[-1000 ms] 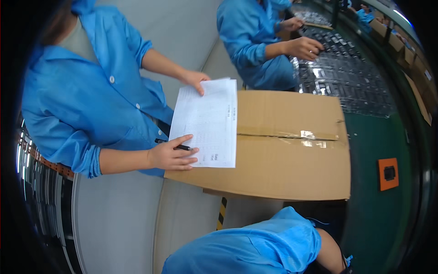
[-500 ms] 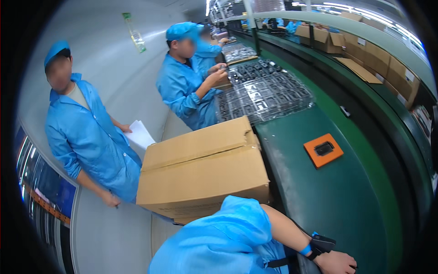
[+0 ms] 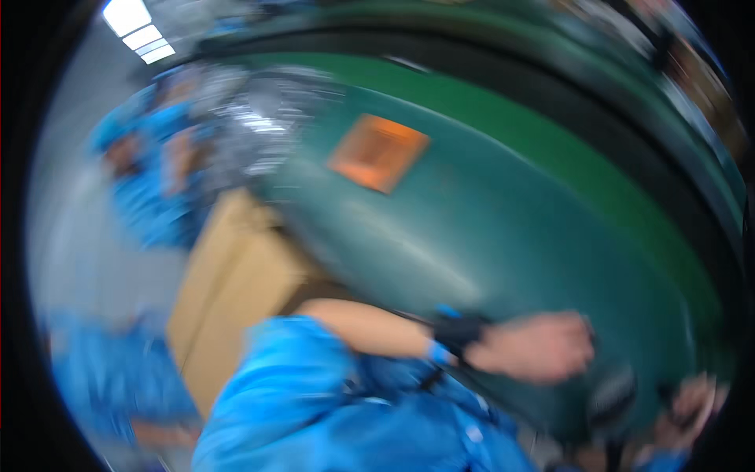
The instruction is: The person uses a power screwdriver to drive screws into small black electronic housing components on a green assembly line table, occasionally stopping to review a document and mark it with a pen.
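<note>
My left hand [image 3: 539, 348], with a black band and a blue strip at its wrist, hovers over or rests on the green work surface [image 3: 503, 228]; which one, I cannot tell. Its fingers are smeared by motion. At the lower right edge my right hand [image 3: 696, 405] is partly cut off, its fingers bent around something dark and too blurred to name. Between the two hands is a dark rounded thing [image 3: 612, 397], also blurred. Farther off on the surface lies an orange square block [image 3: 379, 153] with a darker middle.
A closed cardboard box [image 3: 228, 291] stands left of my arm, against the bench. Clear plastic trays [image 3: 267, 118] are stacked at the far left end. Co-workers in blue [image 3: 149, 181] are beside them, and another blue sleeve [image 3: 114, 377] shows at lower left.
The view has swung to the right and blurred. The box, trays and orange block now appear farther left. My right hand has come into view, and more of my left hand shows.
</note>
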{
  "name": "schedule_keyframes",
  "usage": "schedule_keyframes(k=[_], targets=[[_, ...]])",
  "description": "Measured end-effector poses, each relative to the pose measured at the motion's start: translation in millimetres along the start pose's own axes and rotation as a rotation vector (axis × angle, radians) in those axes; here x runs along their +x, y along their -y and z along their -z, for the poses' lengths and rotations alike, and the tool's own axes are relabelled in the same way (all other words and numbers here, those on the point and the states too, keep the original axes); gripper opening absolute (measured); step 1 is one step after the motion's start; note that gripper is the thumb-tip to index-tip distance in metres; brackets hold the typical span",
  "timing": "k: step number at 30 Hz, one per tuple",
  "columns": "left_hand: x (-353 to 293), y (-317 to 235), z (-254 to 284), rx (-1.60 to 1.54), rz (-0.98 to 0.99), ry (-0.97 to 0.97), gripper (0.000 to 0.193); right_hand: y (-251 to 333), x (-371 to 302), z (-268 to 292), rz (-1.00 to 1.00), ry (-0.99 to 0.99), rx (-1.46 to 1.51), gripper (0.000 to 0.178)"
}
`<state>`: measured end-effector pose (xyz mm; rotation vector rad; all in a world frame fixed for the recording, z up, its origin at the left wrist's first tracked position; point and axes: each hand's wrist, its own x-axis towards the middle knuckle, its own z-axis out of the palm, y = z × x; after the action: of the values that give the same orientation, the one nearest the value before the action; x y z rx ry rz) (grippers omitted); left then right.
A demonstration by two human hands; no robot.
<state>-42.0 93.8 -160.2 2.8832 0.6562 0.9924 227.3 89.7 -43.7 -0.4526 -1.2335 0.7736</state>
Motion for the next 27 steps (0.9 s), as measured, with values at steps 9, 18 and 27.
schedule_keyframes(k=[9, 18, 27], targets=[[17.7, 2.7, 2.6, -0.095, 0.165, 0.240, 0.045, -12.5, -6.0, 16.0, -0.221, 0.205, -0.063, 0.013], [31.8, 0.6, -4.8, -0.099, 0.205, 0.294, 0.050, -22.8, -8.5, 36.0, -0.430, 0.230, -0.006, 0.013], [32.8, 8.0, -6.8, -0.108, 0.198, 0.285, 0.052, -26.3, -11.1, 35.7, -0.403, 0.204, 0.014, 0.013]])
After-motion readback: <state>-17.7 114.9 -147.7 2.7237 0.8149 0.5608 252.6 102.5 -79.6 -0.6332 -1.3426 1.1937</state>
